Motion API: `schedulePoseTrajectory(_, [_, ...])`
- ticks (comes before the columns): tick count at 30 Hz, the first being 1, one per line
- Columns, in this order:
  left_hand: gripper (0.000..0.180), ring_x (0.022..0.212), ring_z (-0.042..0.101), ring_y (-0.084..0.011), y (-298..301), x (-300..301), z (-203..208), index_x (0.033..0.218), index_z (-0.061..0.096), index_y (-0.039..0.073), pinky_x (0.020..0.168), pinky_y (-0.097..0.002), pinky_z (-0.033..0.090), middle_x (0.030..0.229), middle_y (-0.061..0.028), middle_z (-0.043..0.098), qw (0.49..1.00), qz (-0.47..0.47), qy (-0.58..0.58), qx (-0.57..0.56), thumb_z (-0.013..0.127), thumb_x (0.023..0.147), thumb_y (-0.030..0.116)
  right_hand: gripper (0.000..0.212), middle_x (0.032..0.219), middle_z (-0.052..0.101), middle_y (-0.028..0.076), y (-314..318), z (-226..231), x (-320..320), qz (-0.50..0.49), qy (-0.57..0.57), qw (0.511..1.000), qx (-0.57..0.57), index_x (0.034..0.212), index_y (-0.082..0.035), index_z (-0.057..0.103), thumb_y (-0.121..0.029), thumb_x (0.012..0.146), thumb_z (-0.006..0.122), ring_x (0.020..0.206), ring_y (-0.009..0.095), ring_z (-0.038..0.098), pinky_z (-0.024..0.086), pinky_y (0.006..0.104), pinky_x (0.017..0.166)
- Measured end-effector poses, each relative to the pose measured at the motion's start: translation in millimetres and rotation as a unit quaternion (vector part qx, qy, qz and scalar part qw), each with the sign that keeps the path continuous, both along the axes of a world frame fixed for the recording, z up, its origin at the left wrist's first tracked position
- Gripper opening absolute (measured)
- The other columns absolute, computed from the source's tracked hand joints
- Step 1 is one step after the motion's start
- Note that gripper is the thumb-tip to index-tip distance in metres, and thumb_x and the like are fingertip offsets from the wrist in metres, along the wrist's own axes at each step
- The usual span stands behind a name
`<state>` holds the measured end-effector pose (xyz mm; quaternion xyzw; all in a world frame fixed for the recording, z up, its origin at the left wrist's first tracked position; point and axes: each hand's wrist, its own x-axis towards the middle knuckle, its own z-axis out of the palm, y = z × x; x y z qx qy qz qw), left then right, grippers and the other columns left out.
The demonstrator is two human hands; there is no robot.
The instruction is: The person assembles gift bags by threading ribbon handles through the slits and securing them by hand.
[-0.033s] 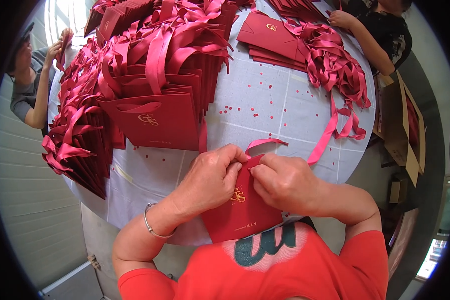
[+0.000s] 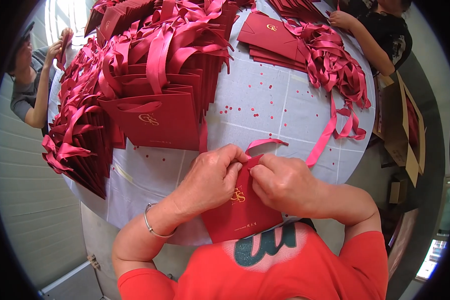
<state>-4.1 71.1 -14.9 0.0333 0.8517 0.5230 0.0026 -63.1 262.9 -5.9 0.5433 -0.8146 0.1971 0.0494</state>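
Note:
A dark red paper gift bag (image 2: 242,220) with a gold emblem is tilted against the table's near edge, close to my body. At its top edge, my left hand (image 2: 207,175) is closed in a pinch, thumb against forefinger. My right hand (image 2: 290,182) pinches the same edge just to the right, fingers curled. A pink ribbon (image 2: 265,142) curves out from behind the bag's top between both hands, its free end lying on the cloth. Whatever part of the ribbon lies within my fingertips is hidden.
Finished-looking red bags (image 2: 157,120) with ribbon handles stand in packed rows at left. Flat bags (image 2: 270,37) and a ribbon heap (image 2: 337,65) lie at far right. Red paper dots (image 2: 256,115) dot the white tablecloth (image 2: 245,85). Two people sit across; a cardboard box (image 2: 397,125) stands right.

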Motion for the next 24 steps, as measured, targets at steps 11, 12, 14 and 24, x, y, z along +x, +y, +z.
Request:
schedulePoseTrajectory(11, [0.009, 0.084, 0.065, -0.0408, -1, 2, 3, 0.094, 0.061, -0.002, 0.073, -0.0471, 0.052, 0.088, -0.022, 0.067, 1.0, -0.019, 0.002, -0.004, 0.057, 0.088, 0.003, 0.007, 0.077, 0.064, 0.013, -18, 11, -9, -0.037, -0.155, 0.986, 0.043, 0.08, -0.002, 0.064, -0.007, 0.075, 0.067, 0.071, 0.036, 0.065, 0.053, 0.0432, 0.061])
schedulePoseTrajectory(12, [0.009, 0.084, 0.065, -0.0408, -1, 3, 2, 0.094, 0.061, -0.002, 0.073, -0.0471, 0.052, 0.088, -0.022, 0.067, 1.0, -0.017, 0.003, -0.004, 0.057, 0.088, 0.003, 0.011, 0.08, 0.065, 0.013, -15, 10, -14, -0.026, -0.156, 0.987, 0.023, 0.084, -0.002, 0.066, -0.009, 0.077, 0.071, 0.071, 0.032, 0.065, 0.053, 0.0403, 0.062])
schedulePoseTrajectory(14, [0.009, 0.082, 0.065, -0.04, 2, 5, -1, 0.095, 0.059, 0.0, 0.071, -0.0475, 0.051, 0.086, -0.0204, 0.067, 0.997, -0.019, 0.057, -0.04, 0.06, 0.087, 0.004, 0.012, 0.08, 0.064, 0.012, -9, 23, -22, -0.006, -0.216, 0.976, 0.007, 0.086, -0.002, 0.068, -0.01, 0.079, 0.072, 0.072, 0.03, 0.065, 0.053, 0.0381, 0.062])
schedulePoseTrajectory(24, [0.025, 0.071, 0.062, -0.032, 14, 13, 6, 0.093, 0.054, 0.005, 0.065, -0.0398, 0.049, 0.08, -0.0107, 0.063, 0.973, 0.001, 0.197, -0.122, 0.072, 0.076, 0.001, 0.022, 0.078, 0.069, 0.017, -17, 32, -69, -0.027, -0.383, 0.911, 0.154, 0.093, -0.001, 0.073, -0.018, 0.083, 0.065, 0.071, 0.03, 0.067, 0.052, 0.0381, 0.067])
